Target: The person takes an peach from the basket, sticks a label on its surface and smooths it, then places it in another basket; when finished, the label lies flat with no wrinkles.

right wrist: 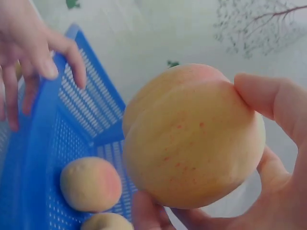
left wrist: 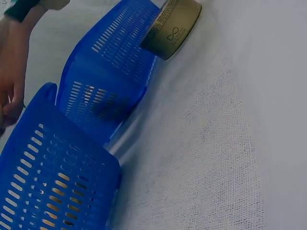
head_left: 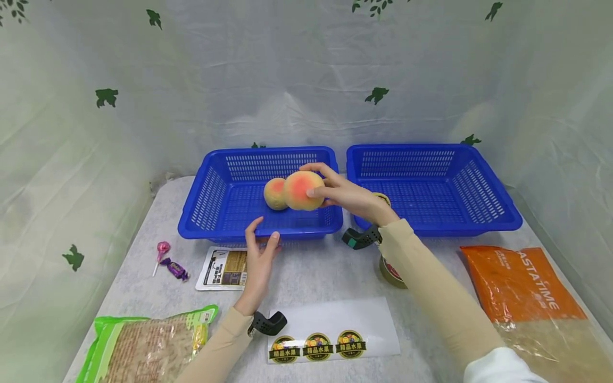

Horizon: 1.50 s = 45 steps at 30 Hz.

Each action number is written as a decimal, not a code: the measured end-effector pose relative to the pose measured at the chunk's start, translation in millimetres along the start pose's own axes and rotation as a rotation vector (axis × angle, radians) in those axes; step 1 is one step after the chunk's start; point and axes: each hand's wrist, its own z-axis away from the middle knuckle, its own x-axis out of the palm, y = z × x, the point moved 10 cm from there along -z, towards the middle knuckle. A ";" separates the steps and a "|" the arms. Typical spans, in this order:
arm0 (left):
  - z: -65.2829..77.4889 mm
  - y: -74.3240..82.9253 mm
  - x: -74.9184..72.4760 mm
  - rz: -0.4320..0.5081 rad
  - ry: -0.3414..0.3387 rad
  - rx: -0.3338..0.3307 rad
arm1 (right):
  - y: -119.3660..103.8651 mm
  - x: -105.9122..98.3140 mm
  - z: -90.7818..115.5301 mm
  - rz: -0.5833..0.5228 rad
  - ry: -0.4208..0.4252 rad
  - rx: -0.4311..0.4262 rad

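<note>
My right hand [head_left: 342,191] grips a large yellow peach [head_left: 303,190] with a red blush, thumb and fingers around its sides, above the left blue basket [head_left: 191,226]. Inside that basket lies one peach [head_left: 274,194]; the right wrist view shows two there, a whole peach [right wrist: 91,184] and part of a lower peach [right wrist: 106,223]. My left hand [head_left: 258,260] is at the basket's front rim, thumb and index finger spread apart. From the right wrist view, its fingers [right wrist: 72,57] hang loosely on both sides of the rim.
Another blue basket [head_left: 407,199] stands at right. A round can [head_left: 392,274] sits before it, partly behind my right forearm. Around lie an orange bag [head_left: 522,287], a green-edged bag [head_left: 153,346], a flat packet [head_left: 222,268], a lollipop [head_left: 163,250], a purple candy [head_left: 176,269] and a sticker sheet [head_left: 335,316].
</note>
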 end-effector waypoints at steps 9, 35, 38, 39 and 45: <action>1.0 -1.7 -1.7 -0.023 -0.001 -0.006 | 13.7 8.0 42.1 -0.050 -0.023 -0.016; 0.3 -0.8 -1.9 -0.036 -0.005 0.014 | 86.0 33.3 110.6 -0.191 -0.105 -0.036; 0.4 -0.5 -1.5 -0.042 -0.006 0.013 | 96.2 33.7 109.8 -0.175 -0.081 -0.022; 0.5 -0.3 -1.3 -0.046 -0.007 0.012 | 100.4 33.0 109.0 -0.155 -0.063 -0.012; 0.8 0.2 -0.3 -0.053 -0.018 0.013 | 122.3 27.3 99.9 -0.006 0.099 0.005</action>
